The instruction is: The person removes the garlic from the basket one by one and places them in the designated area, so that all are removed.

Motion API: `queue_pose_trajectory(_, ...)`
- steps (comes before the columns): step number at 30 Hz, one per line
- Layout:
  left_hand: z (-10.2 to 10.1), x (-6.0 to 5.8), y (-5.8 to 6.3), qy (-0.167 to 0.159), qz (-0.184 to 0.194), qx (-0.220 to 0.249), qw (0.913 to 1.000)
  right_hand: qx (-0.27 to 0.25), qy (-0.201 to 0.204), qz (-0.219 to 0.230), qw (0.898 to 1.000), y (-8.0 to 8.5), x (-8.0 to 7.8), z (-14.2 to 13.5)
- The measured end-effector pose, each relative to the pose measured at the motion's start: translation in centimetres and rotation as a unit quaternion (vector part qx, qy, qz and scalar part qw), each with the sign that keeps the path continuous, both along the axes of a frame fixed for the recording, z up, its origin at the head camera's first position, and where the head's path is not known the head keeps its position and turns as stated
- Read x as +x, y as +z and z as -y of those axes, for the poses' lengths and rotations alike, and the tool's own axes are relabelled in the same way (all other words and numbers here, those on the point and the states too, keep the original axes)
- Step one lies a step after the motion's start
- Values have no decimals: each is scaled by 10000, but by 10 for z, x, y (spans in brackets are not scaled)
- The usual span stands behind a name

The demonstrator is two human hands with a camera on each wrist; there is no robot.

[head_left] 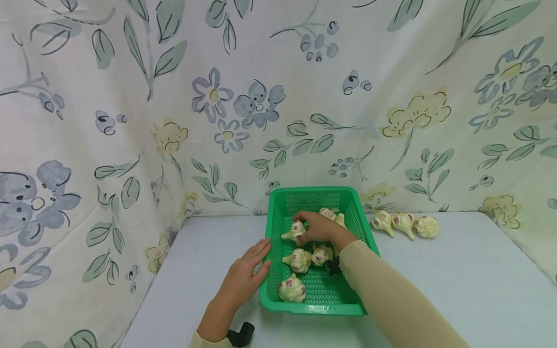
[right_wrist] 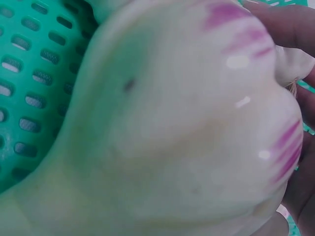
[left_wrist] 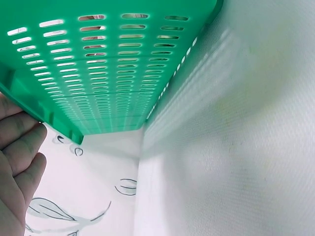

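Inside a green plastic basket point(head_left: 322, 309), my right hand point(head_left: 319, 227) pinches a garlic bulb point(head_left: 294, 232) between thumb and fingers, near the left wall. In the right wrist view another garlic bulb point(right_wrist: 197, 123) with purple streaks fills most of the picture and partly hides that hand. My left hand point(head_left: 243, 275) rests its nearly straight fingers against the basket's left rim; the left wrist view shows these fingers point(left_wrist: 27, 142) beside the rim. Below the held bulb lie more bulbs, among them one at mid-basket point(head_left: 299, 261) and one at the front left point(head_left: 292, 289).
Three garlic bulbs point(head_left: 404, 225) lie in a row on the white table point(head_left: 457, 280), right of the basket. More bulbs point(head_left: 328, 213) sit at the basket's back, partly hidden by the right hand. A flower-patterned cloth point(head_left: 278, 96) hangs behind the table.
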State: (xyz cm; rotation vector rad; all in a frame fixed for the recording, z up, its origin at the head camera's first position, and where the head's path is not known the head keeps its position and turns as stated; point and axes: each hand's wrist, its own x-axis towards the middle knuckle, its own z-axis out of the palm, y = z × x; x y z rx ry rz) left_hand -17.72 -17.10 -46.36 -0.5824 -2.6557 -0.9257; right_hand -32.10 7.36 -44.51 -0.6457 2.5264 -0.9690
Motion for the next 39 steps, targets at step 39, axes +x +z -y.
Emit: queue_pose_trajectory(39, 1, -1, 0, -65, 40, 13, 10000, -56, -619, -3124, 9479, 48, 22, 8)
